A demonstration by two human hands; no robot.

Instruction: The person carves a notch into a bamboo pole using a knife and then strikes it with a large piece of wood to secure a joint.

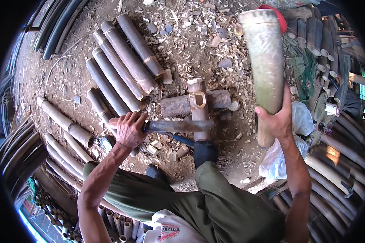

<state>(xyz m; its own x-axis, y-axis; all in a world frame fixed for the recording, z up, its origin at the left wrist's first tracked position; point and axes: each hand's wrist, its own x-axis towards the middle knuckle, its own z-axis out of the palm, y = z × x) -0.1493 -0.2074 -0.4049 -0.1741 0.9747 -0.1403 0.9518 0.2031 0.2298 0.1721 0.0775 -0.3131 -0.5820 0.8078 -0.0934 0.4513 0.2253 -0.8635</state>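
My left hand is closed round the wooden handle of a machete, whose dark blade points right and lies across a short bamboo tube. That tube has a rough hole cut in its upper side and rests across a thick piece of wood. My foot in a black sock is at the tube's near end. My right hand grips the narrow lower part of a large, pale greenish wooden club. The club stands away from the tube, to its right, with its thick end pointing up and away.
Several cut bamboo tubes lie side by side at far left, others nearer. Wood chips litter the ground. Plastic bags lie beside my right arm. Bamboo poles are stacked at right, more at left. A red container is behind the club.
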